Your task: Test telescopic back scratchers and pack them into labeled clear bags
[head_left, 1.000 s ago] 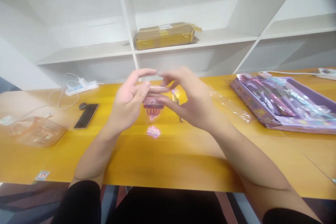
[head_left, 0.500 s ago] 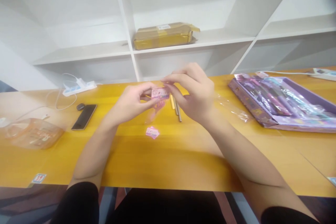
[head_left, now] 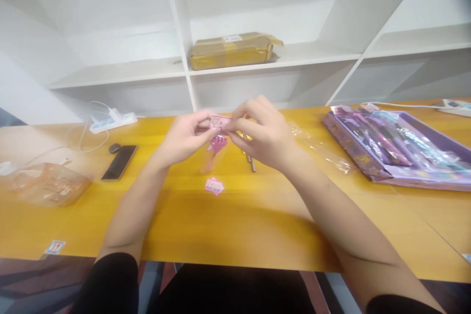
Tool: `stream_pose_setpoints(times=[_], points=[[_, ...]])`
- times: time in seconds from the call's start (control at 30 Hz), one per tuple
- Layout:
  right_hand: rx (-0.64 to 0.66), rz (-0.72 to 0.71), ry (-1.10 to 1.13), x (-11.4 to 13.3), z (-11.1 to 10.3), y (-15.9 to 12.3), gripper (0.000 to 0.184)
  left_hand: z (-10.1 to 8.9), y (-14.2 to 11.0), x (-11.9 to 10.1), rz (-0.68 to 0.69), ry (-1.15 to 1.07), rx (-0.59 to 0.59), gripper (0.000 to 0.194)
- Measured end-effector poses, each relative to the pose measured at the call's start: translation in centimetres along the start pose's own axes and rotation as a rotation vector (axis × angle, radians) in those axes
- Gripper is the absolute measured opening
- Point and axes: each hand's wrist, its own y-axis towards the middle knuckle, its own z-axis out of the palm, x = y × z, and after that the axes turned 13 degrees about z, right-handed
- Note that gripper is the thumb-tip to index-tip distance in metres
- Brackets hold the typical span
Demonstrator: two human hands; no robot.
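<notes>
Small pink printed card is up between the two hands, above the middle of the surface; a magenta hand-shaped piece in clear wrap shows directly below it, narrow end pointing down-left. Surface is yellow wood-tone; left to right: translucent orange container, white power strip with cables, small dark round item just beside a black phone, pink cards lying flat near the middle, thin metal rods partly behind the right hand, crumpled clear film, purple tray of wrapped long items. White shelving behind, taped brown box on it. Left hand: thumb and fingers pinch the card's left part, gap narrow. Right hand: fingers bunched, tips nearly together at the card's right end; exact grip hidden.
</notes>
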Motion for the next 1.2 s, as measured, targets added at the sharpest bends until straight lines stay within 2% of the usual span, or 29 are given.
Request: stream_pose_setpoints(times=[0.23, 0.37, 0.43, 0.5, 0.57, 0.63, 0.7, 0.8, 1.03, 1.2], points=[[-0.058, -0.045, -0.109, -0.3, 0.7, -0.2, 0.018, -0.2, 0.0, 0.0, -0.002, -0.021, 0.009, 0.038], [-0.053, -0.055, -0.049, -0.5, 0.7, -0.2, 0.013, 0.0, -0.1, -0.1, -0.012, -0.004, -0.009, 0.040], [-0.033, 0.013, 0.042, -0.5, 0.7, -0.2, 0.010, 0.1, -0.1, 0.0, -0.008, 0.036, -0.052, 0.040], [-0.032, 0.152, 0.155, -0.4, 0.8, -0.2, 0.010, 0.2, -0.1, 0.2, 0.002, 0.066, -0.103, 0.038], [0.008, 0.314, 0.277, -0.2, 1.0, -0.1, 0.021, 0.3, -0.1, 0.3, 0.011, 0.081, -0.132, 0.038], [0.114, 0.425, 0.387, 0.0, 1.0, 0.0, 0.031, 0.3, -0.2, 0.5, 0.021, 0.108, -0.143, 0.037], [0.210, 0.480, 0.454, 0.1, 0.9, 0.1, 0.043, 0.4, -0.2, 0.5, 0.032, 0.143, -0.148, 0.035], [0.231, 0.516, 0.509, 0.3, 0.5, 0.3, 0.051, 0.4, -0.3, 0.7, 0.058, 0.187, -0.144, 0.029], [0.291, 0.496, 0.579, 0.4, -0.5, 0.4, 0.030, -0.2, -0.4, 1.1, 0.070, 0.162, -0.079, 0.032], [0.356, 0.496, 0.627, 0.2, -1.3, 0.6, 0.025, -1.2, -0.5, 1.1, 0.060, 0.097, -0.024, 0.036]])
